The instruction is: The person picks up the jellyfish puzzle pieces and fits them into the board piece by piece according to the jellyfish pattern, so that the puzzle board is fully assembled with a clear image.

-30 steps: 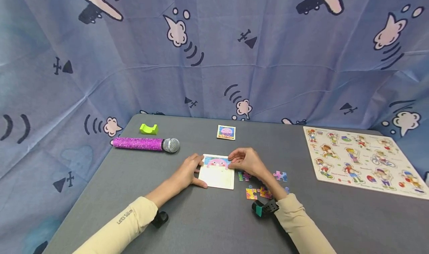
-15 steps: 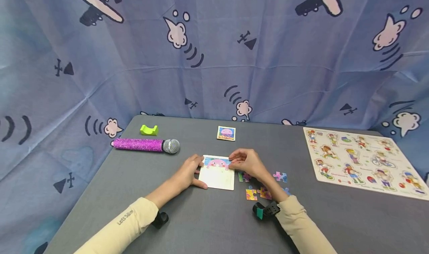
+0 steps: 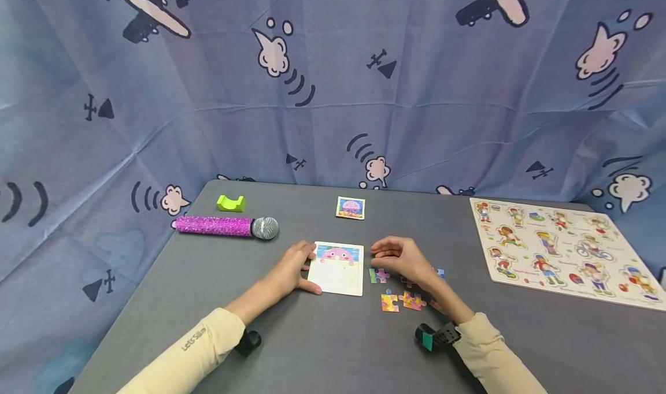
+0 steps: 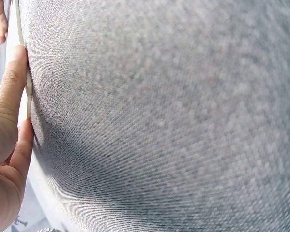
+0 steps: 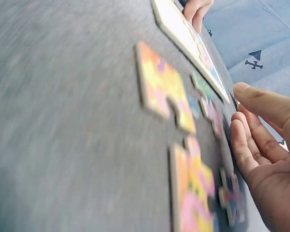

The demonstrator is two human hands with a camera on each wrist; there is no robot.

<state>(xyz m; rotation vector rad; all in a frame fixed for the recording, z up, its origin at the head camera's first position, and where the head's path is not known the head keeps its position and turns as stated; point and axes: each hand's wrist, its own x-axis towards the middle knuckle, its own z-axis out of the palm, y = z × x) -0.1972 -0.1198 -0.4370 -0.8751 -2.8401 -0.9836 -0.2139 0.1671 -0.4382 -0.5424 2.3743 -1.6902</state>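
Note:
A small square white puzzle tray point(image 3: 335, 281) lies on the grey table, its top strip filled with puzzle pieces showing a pink face on blue. My left hand point(image 3: 291, 270) rests along the tray's left side, fingers at the upper edge and thumb at the lower corner; the left wrist view shows straight fingers point(image 4: 11, 82) touching its rim. Just right of the tray hovers my right hand point(image 3: 403, 258), fingers loosely bent, holding nothing. Beneath and near it lie several loose jigsaw pieces, among them a yellow one point(image 3: 389, 303) and a pink-green one point(image 3: 380, 275). The right forearm partly covers others.
Behind the tray lies a small picture card point(image 3: 351, 208) with a pink creature. A glittery pink microphone point(image 3: 218, 226) and a green cradle-shaped block point(image 3: 231, 203) are at the left. A large illustrated board point(image 3: 520, 261) occupies the right side. A blue curtain point(image 3: 322, 122) hangs behind the table.
My right hand has let go at the tray's upper right corner and moved right, away from it. The top strip's right end is now uncovered. My left hand stays put.

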